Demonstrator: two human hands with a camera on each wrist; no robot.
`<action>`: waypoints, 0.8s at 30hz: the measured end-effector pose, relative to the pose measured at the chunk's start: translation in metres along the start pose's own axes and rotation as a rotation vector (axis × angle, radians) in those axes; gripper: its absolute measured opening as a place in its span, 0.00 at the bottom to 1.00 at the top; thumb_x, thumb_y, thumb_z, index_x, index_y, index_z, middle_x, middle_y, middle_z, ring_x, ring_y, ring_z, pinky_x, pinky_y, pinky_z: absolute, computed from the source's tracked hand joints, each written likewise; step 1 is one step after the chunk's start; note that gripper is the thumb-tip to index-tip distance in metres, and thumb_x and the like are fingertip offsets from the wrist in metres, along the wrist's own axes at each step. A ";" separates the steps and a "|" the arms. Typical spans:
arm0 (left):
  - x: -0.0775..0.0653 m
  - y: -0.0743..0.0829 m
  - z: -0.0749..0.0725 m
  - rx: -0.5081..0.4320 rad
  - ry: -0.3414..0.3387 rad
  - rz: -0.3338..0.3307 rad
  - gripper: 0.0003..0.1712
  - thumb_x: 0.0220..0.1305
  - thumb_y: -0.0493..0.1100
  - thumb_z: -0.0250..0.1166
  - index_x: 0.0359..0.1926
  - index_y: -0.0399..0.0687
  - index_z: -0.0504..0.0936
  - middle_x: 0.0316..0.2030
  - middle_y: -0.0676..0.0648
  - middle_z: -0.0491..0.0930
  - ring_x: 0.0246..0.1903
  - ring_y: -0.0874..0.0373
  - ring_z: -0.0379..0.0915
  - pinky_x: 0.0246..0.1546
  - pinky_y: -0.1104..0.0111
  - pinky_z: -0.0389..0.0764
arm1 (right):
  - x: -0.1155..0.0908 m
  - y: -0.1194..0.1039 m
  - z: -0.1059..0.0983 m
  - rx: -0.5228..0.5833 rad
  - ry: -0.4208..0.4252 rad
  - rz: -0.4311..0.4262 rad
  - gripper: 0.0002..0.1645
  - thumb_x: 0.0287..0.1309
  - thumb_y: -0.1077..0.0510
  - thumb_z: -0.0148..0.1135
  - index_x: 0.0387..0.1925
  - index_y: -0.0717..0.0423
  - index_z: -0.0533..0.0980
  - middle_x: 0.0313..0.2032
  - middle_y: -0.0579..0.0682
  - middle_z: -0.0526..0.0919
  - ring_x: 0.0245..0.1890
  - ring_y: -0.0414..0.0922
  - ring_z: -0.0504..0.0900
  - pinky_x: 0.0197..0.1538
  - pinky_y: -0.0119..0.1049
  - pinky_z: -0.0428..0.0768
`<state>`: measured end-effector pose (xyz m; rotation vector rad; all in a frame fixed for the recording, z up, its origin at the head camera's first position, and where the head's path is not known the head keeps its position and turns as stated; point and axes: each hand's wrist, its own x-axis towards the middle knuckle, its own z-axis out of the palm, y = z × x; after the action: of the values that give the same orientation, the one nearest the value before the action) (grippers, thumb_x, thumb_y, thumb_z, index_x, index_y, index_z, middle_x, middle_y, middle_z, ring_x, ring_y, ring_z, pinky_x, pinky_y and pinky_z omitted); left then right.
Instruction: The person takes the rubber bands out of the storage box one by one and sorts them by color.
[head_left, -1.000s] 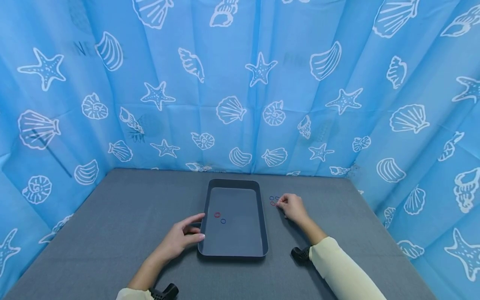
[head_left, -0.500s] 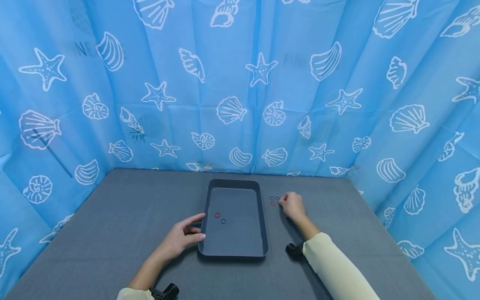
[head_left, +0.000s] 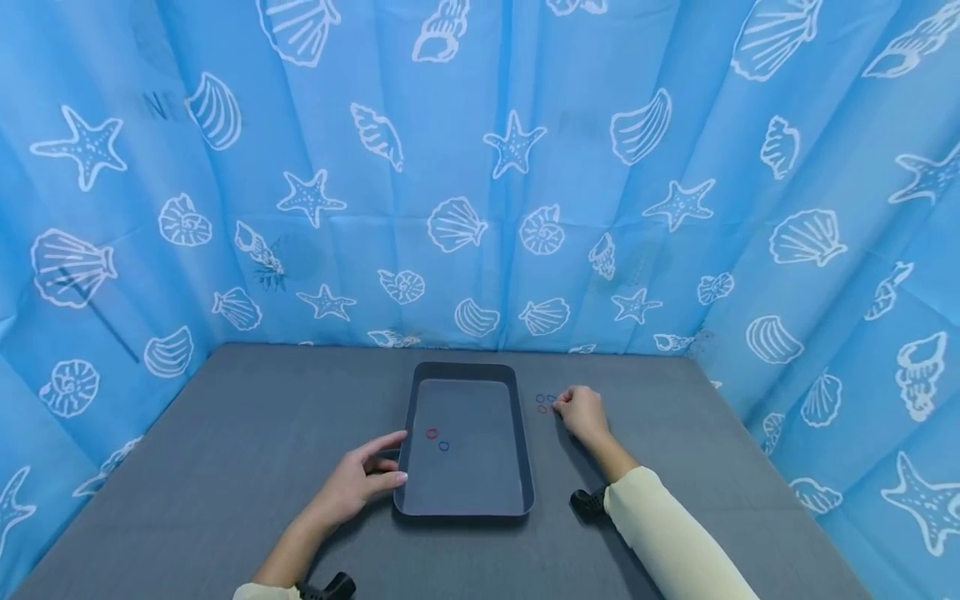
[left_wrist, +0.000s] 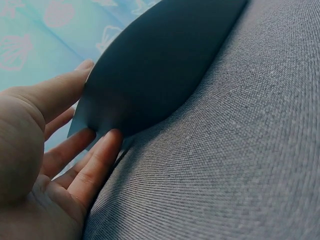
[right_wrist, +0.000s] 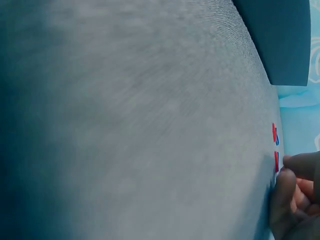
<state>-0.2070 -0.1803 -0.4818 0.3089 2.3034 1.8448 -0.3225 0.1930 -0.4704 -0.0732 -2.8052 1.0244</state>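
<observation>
A dark grey rectangular tray (head_left: 468, 504) lies on the table. My left hand (head_left: 356, 483) touches its left side with thumb and fingers extended; in the left wrist view, the fingertips (left_wrist: 112, 137) rest against the tray wall (left_wrist: 165, 55). Inside the tray lie a small red ring (head_left: 432, 433) and a small blue ring (head_left: 444, 447). Right of the tray, my right hand (head_left: 587, 412) has curled fingers, its thumb and finger pinching at a small red ring (right_wrist: 276, 161). Beside it lie another red ring (head_left: 542, 409) and two blue rings (head_left: 540, 398).
A grey cloth covers the table (head_left: 300, 392). Blue curtains (head_left: 480, 167) printed with shells and starfish hang around the back and sides. A black wrist camera (head_left: 588, 505) sits at the right sleeve, another black camera (head_left: 330, 587) at the left wrist.
The right forearm has shifted slightly left, while the fingertips stay by the rings. My left hand keeps its place on the tray. The head view has tilted slightly.
</observation>
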 end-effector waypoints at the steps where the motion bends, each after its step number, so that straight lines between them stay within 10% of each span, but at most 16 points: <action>1: 0.000 -0.001 0.000 0.001 0.000 0.005 0.36 0.62 0.40 0.68 0.70 0.45 0.66 0.65 0.36 0.65 0.48 0.49 0.73 0.42 0.64 0.77 | -0.002 0.001 -0.001 0.027 -0.006 0.006 0.08 0.63 0.63 0.62 0.28 0.61 0.79 0.23 0.50 0.80 0.16 0.42 0.75 0.20 0.36 0.74; 8: 0.002 -0.004 0.002 0.010 0.012 -0.011 0.36 0.61 0.42 0.69 0.69 0.47 0.68 0.65 0.37 0.66 0.48 0.49 0.73 0.44 0.63 0.77 | -0.014 0.007 -0.017 0.188 -0.025 0.002 0.06 0.65 0.64 0.60 0.37 0.65 0.78 0.26 0.54 0.81 0.18 0.43 0.77 0.21 0.36 0.78; 24: 0.002 -0.001 0.004 -0.001 0.018 -0.046 0.37 0.60 0.43 0.70 0.69 0.49 0.68 0.64 0.38 0.67 0.48 0.50 0.74 0.45 0.61 0.77 | -0.043 0.005 -0.034 0.189 -0.017 -0.047 0.03 0.63 0.63 0.62 0.36 0.61 0.79 0.24 0.51 0.77 0.20 0.46 0.76 0.20 0.35 0.76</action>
<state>-0.2080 -0.1767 -0.4836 0.2380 2.3014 1.8347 -0.2750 0.2143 -0.4528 0.0230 -2.6951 1.2782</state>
